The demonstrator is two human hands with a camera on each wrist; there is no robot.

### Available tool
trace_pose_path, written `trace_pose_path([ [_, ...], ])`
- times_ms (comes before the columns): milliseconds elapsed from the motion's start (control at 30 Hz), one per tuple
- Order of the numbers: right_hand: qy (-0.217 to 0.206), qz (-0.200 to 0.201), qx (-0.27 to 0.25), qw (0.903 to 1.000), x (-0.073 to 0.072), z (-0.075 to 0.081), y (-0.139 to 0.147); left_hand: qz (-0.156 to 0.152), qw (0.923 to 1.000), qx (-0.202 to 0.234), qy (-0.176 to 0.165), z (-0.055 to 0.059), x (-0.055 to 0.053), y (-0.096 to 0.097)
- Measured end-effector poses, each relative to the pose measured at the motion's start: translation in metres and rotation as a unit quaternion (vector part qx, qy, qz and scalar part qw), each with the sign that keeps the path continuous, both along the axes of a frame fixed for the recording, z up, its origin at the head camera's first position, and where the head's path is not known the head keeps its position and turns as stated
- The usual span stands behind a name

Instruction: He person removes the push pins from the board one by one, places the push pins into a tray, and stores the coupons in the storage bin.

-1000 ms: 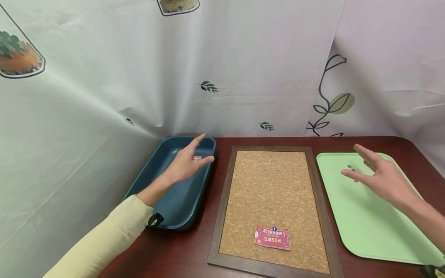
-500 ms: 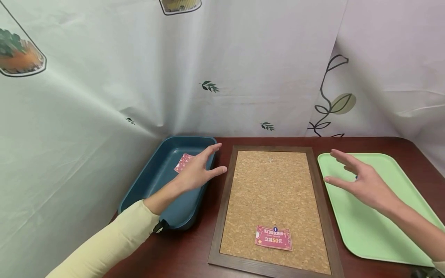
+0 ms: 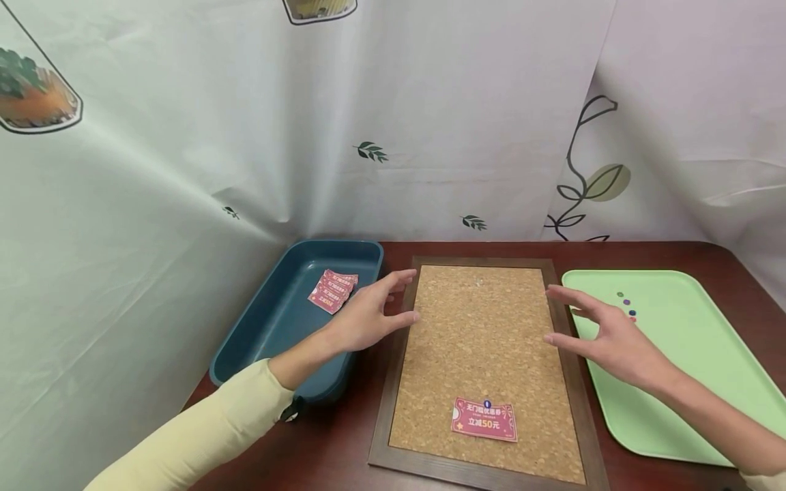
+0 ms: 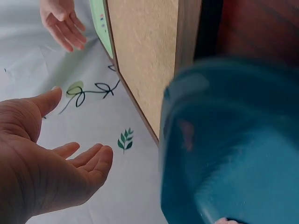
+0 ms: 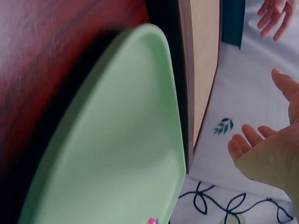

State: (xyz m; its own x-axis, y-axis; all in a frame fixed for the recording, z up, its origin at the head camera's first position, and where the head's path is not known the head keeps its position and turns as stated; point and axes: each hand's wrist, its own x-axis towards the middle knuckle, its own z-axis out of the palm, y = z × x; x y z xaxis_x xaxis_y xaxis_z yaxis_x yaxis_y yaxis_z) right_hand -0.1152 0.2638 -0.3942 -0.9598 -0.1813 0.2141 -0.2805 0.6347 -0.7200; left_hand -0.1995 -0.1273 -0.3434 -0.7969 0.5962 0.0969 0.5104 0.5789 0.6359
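My left hand (image 3: pixel 370 315) hovers between the blue bin and the corkboard, fingers relaxed and holding nothing. Over the right edge of the corkboard (image 3: pixel 479 341) my right hand (image 3: pixel 604 334) hangs in the air, thumb and fingers apart, also holding nothing. A pink coupon (image 3: pixel 484 419) lies low on the cork with a blue pushpin (image 3: pixel 487 404) at its top edge. Several more pink coupons (image 3: pixel 331 290) overlap inside the blue bin (image 3: pixel 288 327). A few small coloured pushpins (image 3: pixel 626 302) sit near the far left part of the green tray (image 3: pixel 675 382).
The brown-framed board stands between the bin on the left and the tray on the right, all on a dark red table (image 3: pixel 731 273). A white printed cloth (image 3: pixel 430 136) hangs behind the table and along its left side. A small clear thing (image 3: pixel 478 281) is near the board's top.
Both hands have moved inward toward the corkboard, the left from above the bin and the right from above the tray. The coupons in the bin and the pins on the tray are uncovered.
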Motion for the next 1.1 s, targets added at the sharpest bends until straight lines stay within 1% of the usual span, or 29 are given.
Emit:
trace_pose_path([
  [167,0.006,0.016,0.004,0.9998,0.004,-0.001,-0.013,-0.011,0.9999,-0.005,-0.008,-0.004,0.006,0.005],
  [300,0.011,0.024,0.007,0.9996,0.007,-0.002,-0.023,-0.019,0.9997,0.001,-0.019,-0.008,0.010,0.009],
  [533,0.038,0.051,-0.006,0.9979,0.007,-0.010,-0.034,-0.039,0.9988,0.010,-0.028,-0.016,0.016,0.016],
  [633,0.027,0.055,-0.008,0.9981,0.008,-0.013,-0.038,-0.047,0.9982,0.010,-0.035,-0.019,0.019,0.019],
  [800,-0.006,0.059,-0.008,0.9982,0.011,-0.018,-0.044,-0.057,0.9964,0.013,-0.061,-0.026,0.023,0.023],
  [900,-0.018,0.066,-0.011,0.9976,0.012,-0.021,-0.048,-0.060,0.9952,0.013,-0.076,-0.030,0.026,0.025],
  [1000,-0.020,0.074,-0.015,0.9969,0.013,-0.024,-0.051,-0.063,0.9942,0.005,-0.087,-0.034,0.029,0.028],
  [1100,-0.017,0.085,-0.017,0.9961,0.014,-0.027,-0.054,-0.067,0.9939,-0.006,-0.087,-0.037,0.031,0.031],
])
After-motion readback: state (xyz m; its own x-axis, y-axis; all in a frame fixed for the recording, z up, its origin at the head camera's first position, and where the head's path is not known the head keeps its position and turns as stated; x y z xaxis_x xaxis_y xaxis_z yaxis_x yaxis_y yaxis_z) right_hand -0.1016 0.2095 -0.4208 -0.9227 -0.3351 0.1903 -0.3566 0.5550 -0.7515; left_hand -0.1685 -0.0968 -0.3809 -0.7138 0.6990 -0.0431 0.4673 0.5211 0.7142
